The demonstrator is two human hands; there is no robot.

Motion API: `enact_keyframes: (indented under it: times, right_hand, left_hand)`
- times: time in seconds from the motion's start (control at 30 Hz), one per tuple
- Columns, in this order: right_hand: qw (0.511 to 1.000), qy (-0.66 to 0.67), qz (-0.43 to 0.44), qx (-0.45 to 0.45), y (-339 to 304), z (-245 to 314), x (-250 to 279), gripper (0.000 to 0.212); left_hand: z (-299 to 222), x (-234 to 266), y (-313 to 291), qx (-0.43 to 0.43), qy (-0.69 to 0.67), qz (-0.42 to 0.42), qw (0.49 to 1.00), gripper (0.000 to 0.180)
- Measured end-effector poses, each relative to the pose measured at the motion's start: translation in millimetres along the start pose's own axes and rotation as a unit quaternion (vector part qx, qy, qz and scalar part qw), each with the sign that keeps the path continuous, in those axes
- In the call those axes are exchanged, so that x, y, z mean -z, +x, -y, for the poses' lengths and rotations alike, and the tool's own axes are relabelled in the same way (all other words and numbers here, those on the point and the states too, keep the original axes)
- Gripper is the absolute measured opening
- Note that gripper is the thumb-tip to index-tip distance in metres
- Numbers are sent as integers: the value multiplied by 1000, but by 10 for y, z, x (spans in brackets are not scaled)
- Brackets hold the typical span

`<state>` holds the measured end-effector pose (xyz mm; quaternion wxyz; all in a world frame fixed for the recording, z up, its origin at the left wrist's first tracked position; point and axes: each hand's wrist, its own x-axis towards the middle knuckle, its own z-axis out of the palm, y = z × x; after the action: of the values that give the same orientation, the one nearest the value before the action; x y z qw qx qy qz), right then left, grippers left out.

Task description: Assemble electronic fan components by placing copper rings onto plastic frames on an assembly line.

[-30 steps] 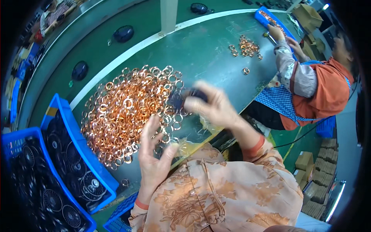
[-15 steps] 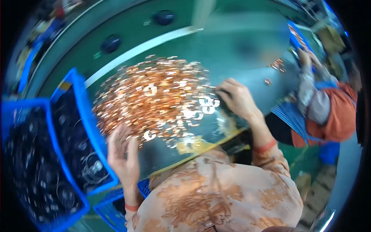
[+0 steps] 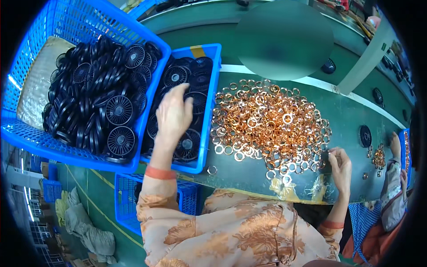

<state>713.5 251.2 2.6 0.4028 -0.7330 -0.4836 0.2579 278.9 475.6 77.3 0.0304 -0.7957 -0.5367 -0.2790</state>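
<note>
The left hand point(image 3: 175, 111) was positioned over the narrow blue tray point(image 3: 213, 80) at the left end of the bench point(image 3: 347, 122). Its fingers were extended, with the thumb set apart; no part was visible between them. Contact with the spoked black grilles point(image 3: 187, 143) below could not be confirmed.

The right hand point(image 3: 341, 167) was at the near edge of the bench, just beside the right side of the heap of copper-coloured rings point(image 3: 271, 120). Its fingers were curled; whether they gripped a ring could not be determined.

The heap occupied the middle of the bench between the near edge and the white strip point(image 3: 231, 68) along the far edge. A single loose ring point(image 3: 212, 169) lay near the tray's near right corner.

Progress was judged from the layout. One black disc point(image 3: 365, 135) stood apart toward the bench's right end; no ring could be made out on it. The rings in the heap lay loose, and both the tray and the large blue basket point(image 3: 66, 152) to its left contained many grilles. On this evidence, most of the parts appeared unprocessed. No finished count could be established.
</note>
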Motion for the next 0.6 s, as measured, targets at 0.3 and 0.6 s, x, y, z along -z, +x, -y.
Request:
enact_keyframes:
  times: [0.3, 0.6]
  right_hand:
    - [958, 272, -13, -87, -166, 26, -132, 9]
    - [956, 275, 23, -100, -337, 369, -432, 11]
  left_hand:
    - [858, -226, 321, 95, 33, 157, 983, 32]
    - [714, -254, 228, 162, 71, 224, 958, 67]
